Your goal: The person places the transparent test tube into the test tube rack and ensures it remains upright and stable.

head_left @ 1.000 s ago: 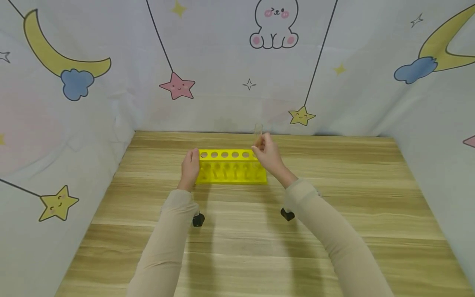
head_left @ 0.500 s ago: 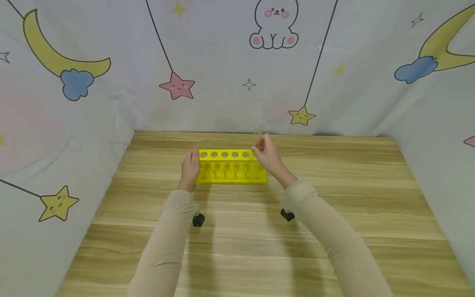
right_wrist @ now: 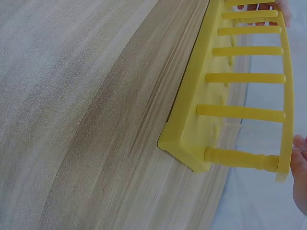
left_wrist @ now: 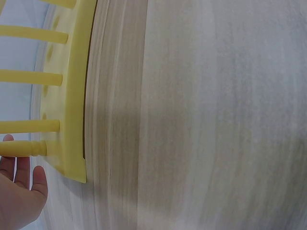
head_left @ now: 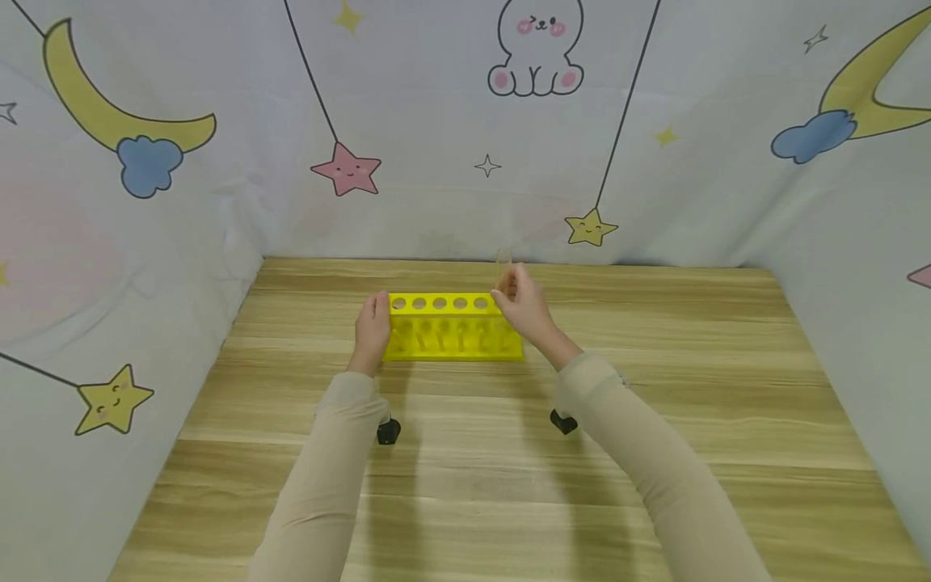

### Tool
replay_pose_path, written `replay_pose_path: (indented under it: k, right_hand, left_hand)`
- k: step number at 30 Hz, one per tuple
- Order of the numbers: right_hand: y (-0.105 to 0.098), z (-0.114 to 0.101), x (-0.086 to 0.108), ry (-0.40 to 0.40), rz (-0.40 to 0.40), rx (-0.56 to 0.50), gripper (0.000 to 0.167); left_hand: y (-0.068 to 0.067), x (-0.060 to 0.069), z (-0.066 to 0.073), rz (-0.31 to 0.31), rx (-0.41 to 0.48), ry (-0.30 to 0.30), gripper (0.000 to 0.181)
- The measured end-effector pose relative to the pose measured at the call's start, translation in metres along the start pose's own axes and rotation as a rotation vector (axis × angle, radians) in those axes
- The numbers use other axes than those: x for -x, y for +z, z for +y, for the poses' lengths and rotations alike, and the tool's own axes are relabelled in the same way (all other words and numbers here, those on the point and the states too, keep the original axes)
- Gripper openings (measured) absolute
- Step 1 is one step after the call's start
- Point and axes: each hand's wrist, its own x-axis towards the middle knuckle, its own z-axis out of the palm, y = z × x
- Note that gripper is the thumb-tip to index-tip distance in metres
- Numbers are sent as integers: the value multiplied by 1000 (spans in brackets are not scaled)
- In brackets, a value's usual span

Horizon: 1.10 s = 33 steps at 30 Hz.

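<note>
A yellow test tube rack with a row of round holes along its top stands on the table. At its left end my left hand holds the rack; the left wrist view shows those fingers by the end post. My right hand pinches a clear test tube at the rack's right end, its upper part rising above the fingers. In the right wrist view, the tube's faint lower part reaches down inside the rack, beside the end post. The right hand covers the rightmost hole in the head view.
The wood-grain table stretches around the rack. Behind it hangs a white cloth printed with stars, moons and a cartoon animal. A black piece shows at the left wrist, another at the right.
The test tube's top and my right hand have sunk slightly toward the rack. My left hand and the rack appear unmoved.
</note>
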Motion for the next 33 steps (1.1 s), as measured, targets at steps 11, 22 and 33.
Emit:
replay_pose_path:
  k: [11,22,33]
  right_hand:
    - [0,1,-1,10,-9,22,17]
    - [-3,2,-3,67,-43,37,23]
    - [-8,0,-1,71,-93,19,32]
  left_hand:
    - [0,0,2,2,4,5,51]
    - [-1,2,3,-5,18,16,45]
    - [-1,2,2,-8,26,4,47]
